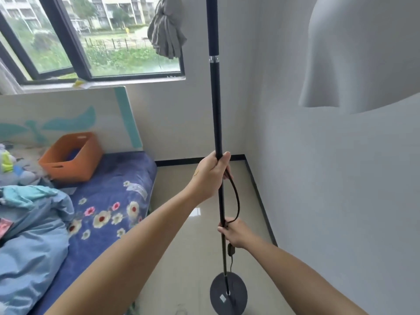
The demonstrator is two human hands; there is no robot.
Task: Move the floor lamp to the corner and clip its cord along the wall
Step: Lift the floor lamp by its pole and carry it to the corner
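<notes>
Black and slim, the metal pole of the floor lamp (216, 105) is standing upright between both hands, its round black base (228, 294) apparently raised off the glossy tiled floor (204, 235), though I cannot tell for sure. The left hand (210, 175) is wrapping its grip tight around the pole, and the right hand (235, 233) below it is pinching pole and dark power cord (236, 198) together, leaving a loop between the two hands. The carrying step looks under way, with the corner of the white walls (246, 123) just beyond the pole. Next, the base needs setting down there, then the cord needs freeing. Left of the pole, a bed with blue floral sheets (106, 201) is narrowing the passage, and the white lampshade (363, 53) is hanging near the right wall.
</notes>
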